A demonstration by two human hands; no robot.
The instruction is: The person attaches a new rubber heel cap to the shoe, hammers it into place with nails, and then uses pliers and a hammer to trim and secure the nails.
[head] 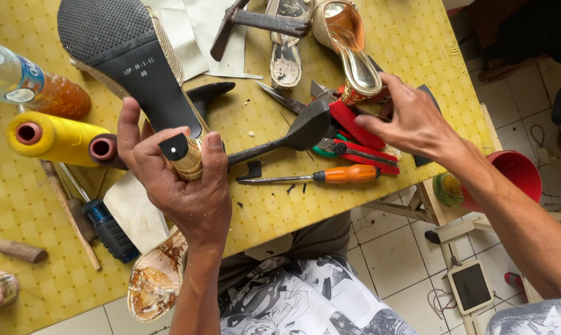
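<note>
Head view: left hand (181, 186) clamps the stiff, light high-heeled shoe (131, 62) by its heel near the table's (280, 211) front edge; right hand (410, 118), fingers apart, touches red pliers (355, 130).

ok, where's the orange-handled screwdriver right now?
The orange-handled screwdriver lies flat on the yellow table near its front edge, just below the red-handled pliers, between both hands.

A gold high-heeled shoe (128, 56) is held sole-up, black sole and heel tip facing the camera.
</note>
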